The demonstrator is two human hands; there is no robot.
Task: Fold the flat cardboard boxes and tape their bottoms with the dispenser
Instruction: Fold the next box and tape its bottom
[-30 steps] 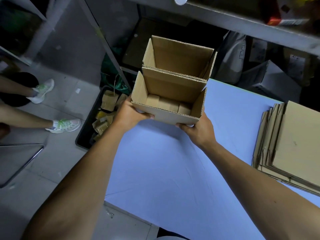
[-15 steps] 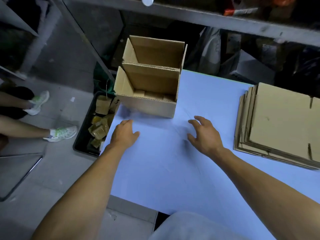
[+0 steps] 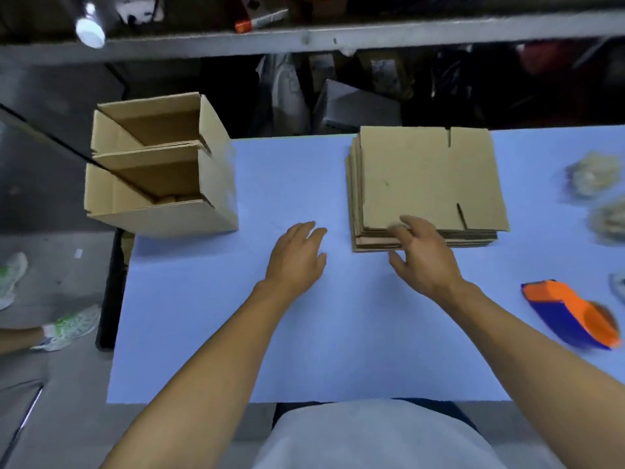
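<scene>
- Stack of flat cardboard boxes [image 3: 429, 184]: we log it toward the desk's far edge, right of the middle, sheets lying flat and roughly squared, slots cut into the top sheet.
- Right hand [image 3: 422, 255]: we find it at the stack's near left corner, fingers spread and touching the top sheets there; whether they actually pinch a sheet we cannot tell.
- Left hand [image 3: 297, 255]: we record it released, fingers straight and together, over bare desk between the stack and the folded boxes, holding nothing.
- Folded boxes, two: near box [image 3: 162, 198] and far box [image 3: 152, 126], at the desk's far left corner, touching one behind the other, open tops up, overhanging the left edge.
- Tape dispenser [image 3: 571, 313]: orange and blue, lying near the desk's right edge, well apart from both hands.
- Desk [image 3: 338, 350]: pale blue top.
- Pale crumpled clumps [image 3: 592, 174]: by the right edge beyond the dispenser; blurred.
- Shelf [image 3: 338, 35]: grey, beyond the desk's far edge, with a white-capped bottle [image 3: 89, 28] on it.
- Sneakers [image 3: 67, 326]: another person's, on the floor left of the desk.
</scene>
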